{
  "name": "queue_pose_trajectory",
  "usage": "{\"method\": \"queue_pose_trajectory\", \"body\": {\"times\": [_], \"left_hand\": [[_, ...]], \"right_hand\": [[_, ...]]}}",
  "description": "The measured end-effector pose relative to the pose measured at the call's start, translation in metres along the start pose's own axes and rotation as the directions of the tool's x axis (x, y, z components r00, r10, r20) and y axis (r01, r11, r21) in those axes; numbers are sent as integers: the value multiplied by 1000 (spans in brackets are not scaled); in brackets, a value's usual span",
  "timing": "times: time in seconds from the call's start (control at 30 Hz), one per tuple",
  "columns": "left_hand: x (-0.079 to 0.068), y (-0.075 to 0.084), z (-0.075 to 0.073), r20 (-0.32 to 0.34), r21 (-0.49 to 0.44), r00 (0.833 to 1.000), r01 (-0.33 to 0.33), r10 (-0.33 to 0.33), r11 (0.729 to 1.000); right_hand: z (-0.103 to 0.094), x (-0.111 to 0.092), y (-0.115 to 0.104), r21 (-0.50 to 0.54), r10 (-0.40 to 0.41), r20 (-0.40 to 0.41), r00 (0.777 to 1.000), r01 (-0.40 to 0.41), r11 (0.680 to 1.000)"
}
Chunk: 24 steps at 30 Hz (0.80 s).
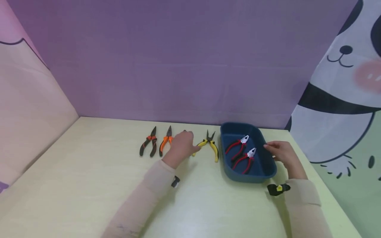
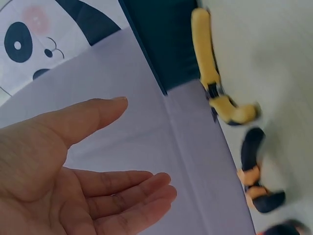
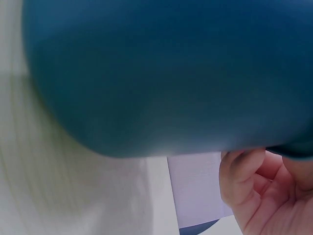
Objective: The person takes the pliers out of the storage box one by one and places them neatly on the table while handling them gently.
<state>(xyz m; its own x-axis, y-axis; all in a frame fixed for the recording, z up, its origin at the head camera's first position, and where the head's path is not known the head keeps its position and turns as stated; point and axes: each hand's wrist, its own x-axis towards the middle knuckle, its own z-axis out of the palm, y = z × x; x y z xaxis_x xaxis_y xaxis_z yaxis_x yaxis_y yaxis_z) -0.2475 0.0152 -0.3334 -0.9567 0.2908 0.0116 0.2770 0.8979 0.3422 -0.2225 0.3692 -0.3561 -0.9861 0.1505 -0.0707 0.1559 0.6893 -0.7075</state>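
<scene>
In the head view my left hand [image 1: 182,145] is over the row of pliers, hiding part of what lies beneath it. The left wrist view shows its thumb and fingers spread apart with nothing between them. Just right of it lie yellow-handled pliers [image 1: 215,150], jaws spread. To its left are orange-handled pliers [image 1: 162,145] and black-and-orange pliers [image 1: 153,145]. My right hand [image 1: 281,152] grips the right rim of a dark blue bin [image 1: 249,179], fingers against its outside wall. Inside the bin lie two red-handled pliers [image 1: 237,144], [image 1: 249,162].
The pale table [image 1: 74,185] ends at a purple backdrop [image 1: 178,66] behind the tools. A panda-printed cloth [image 1: 336,122] hangs along the right side, beyond the bin.
</scene>
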Motion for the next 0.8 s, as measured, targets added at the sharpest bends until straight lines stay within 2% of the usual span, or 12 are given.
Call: {"method": "queue_pose_trajectory", "body": {"times": [0.27, 0.47, 0.67, 0.8], "left_hand": [[-2, 21, 3, 5, -40, 997, -76, 76, 996], [-3, 36, 4, 4, -29, 993, -116, 116, 993], [-7, 54, 3, -3, -19, 982, -190, 190, 982], [-8, 65, 5, -21, 2, 968, -248, 248, 969]], "right_hand": [[0, 0, 0, -1, -2, -2, 1000, 2, 1000], [-1, -1, 0, 0, -8, -4, 1000, 8, 1000], [-1, -1, 0, -11, 3, 1, 1000, -3, 1000], [-2, 0, 1, -17, 2, 4, 1000, -2, 1000]]}}
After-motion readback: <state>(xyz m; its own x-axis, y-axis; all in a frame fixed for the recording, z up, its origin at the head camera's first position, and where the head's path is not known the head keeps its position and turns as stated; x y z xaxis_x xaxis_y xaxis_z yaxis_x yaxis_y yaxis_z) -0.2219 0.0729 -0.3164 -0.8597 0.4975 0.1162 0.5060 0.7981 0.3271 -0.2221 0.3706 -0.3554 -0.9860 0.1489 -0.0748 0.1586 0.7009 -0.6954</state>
